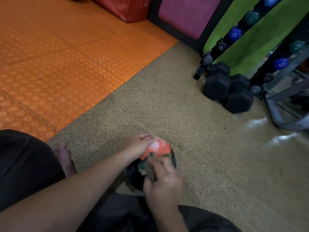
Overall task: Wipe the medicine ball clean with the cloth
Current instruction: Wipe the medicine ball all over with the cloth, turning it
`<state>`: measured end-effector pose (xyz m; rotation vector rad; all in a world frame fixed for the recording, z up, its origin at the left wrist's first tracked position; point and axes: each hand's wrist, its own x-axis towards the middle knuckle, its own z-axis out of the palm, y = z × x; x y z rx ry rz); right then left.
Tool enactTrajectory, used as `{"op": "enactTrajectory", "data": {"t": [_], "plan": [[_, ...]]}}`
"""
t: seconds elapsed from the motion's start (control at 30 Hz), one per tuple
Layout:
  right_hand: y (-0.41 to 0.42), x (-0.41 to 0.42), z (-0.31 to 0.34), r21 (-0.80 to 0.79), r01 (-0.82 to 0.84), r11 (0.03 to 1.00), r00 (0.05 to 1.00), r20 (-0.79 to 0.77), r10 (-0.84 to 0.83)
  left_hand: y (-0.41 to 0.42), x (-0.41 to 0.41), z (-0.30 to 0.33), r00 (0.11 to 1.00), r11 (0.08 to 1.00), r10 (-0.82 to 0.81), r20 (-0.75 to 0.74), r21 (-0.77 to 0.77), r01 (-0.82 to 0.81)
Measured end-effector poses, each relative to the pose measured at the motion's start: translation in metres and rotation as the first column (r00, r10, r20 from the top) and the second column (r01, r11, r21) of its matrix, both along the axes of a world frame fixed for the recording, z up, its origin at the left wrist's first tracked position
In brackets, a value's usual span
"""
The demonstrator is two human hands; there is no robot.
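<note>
The medicine ball (158, 148), orange on top and black below, sits on the speckled tan floor (209, 156) right in front of the person's knees. There's a whitish, shiny patch on the orange part. The left hand (137, 146) lies over the ball's far-left top, fingers spread flat against it, steadying, not clenched. The right hand (163, 180) is down on the near side of the ball, fingers curled around a dull green-grey cloth (149, 169) and pressing it onto the black part; this hand is blurred. A bare foot (64, 158) rests on the floor just left of the ball, beside a dark trouser leg (25, 164). Farther out to the left lies an orange studded mat (58, 64). At upper right, black hex dumbbells (227, 87) sit on the floor at the foot of a rack (222, 46) holding small blue and grey dumbbells, against a green wall (254, 41).
</note>
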<state>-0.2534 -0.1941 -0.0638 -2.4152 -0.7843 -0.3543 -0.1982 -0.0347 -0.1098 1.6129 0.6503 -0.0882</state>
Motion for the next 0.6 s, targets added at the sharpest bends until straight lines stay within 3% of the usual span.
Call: {"op": "enactTrajectory", "data": {"t": [0.03, 0.1, 0.3, 0.37, 0.47, 0.5, 0.6], "plan": [[0.003, -0.005, 0.000, -0.036, -0.079, 0.996, 0.997, 0.013, 0.079, 0.002, -0.001, 0.002, 1.000, 0.999, -0.025, -0.008, -0.038, 0.025], [0.000, 0.002, 0.002, -0.020, -0.082, 0.996, 0.997, 0.010, 0.082, 0.005, 0.001, 0.001, 0.998, 0.997, -0.058, 0.007, -0.057, 0.059], [-0.025, 0.039, 0.002, 0.158, 0.304, 0.940, 0.953, -0.066, -0.297, -0.007, 0.006, -0.007, 0.998, 0.998, -0.056, -0.027, 0.012, 0.057], [-0.015, 0.025, 0.002, 0.107, 0.264, 0.959, 0.965, -0.035, -0.262, -0.010, 0.010, -0.016, 0.999, 0.999, -0.051, -0.002, 0.009, 0.051], [-0.003, -0.002, -0.002, -0.042, -0.013, 0.999, 0.999, 0.048, 0.015, -0.010, 0.010, -0.018, 0.998, 0.998, -0.060, 0.002, -0.015, 0.060], [-0.003, -0.002, -0.001, -0.058, -0.038, 0.998, 0.998, 0.049, 0.041, -0.010, 0.010, -0.017, 0.998, 0.998, -0.054, -0.009, -0.026, 0.054], [-0.021, 0.020, 0.001, 0.102, 0.119, 0.988, 0.993, -0.003, -0.119, -0.010, 0.005, -0.010, 0.997, 0.998, -0.066, -0.043, 0.009, 0.066]]}}
